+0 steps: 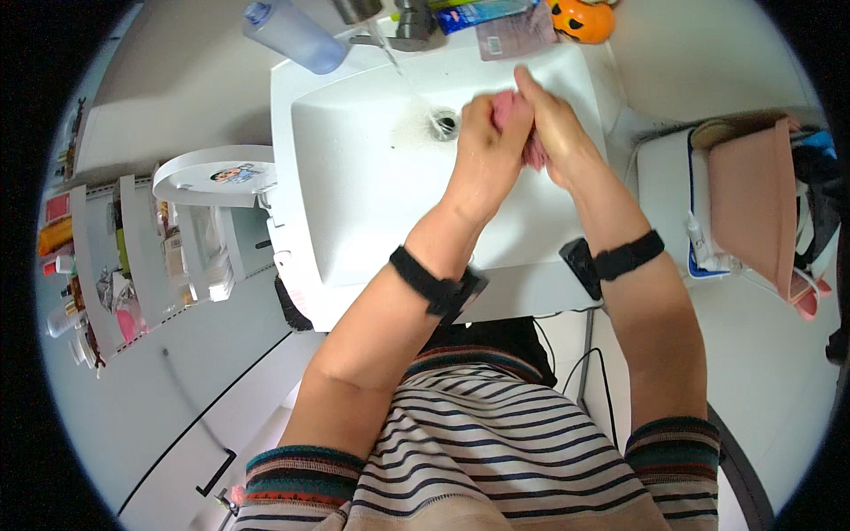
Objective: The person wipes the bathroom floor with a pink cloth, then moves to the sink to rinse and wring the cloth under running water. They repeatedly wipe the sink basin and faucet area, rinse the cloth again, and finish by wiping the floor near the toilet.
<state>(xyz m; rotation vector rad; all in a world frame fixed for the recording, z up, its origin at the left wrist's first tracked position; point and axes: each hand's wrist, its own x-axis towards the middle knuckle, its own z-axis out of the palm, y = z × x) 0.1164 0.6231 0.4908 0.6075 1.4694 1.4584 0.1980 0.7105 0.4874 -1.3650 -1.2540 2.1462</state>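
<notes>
Over the right half of a white sink basin (pixel 372 219), my left hand (pixel 491 143) closes around a pink cloth (pixel 508 109). My right hand (pixel 561 133) presses against the cloth from the right, its thumb raised and its palm towards my left hand. Part of the cloth hangs out between the two hands. To their left, water (pixel 388 53) runs from a dark metal faucet (pixel 358 8) towards the drain (pixel 446 124). Both wrists wear black straps with small dark devices.
A bluish plastic bottle (pixel 295 36) stands on the sink's back left corner. Packets (pixel 514 33) and an orange pumpkin figure (pixel 583 21) line the back right. Shelves with toiletries (pixel 143 252) are at left, a pink bin (pixel 750 199) at right. Cables (pixel 601 378) hang below the sink.
</notes>
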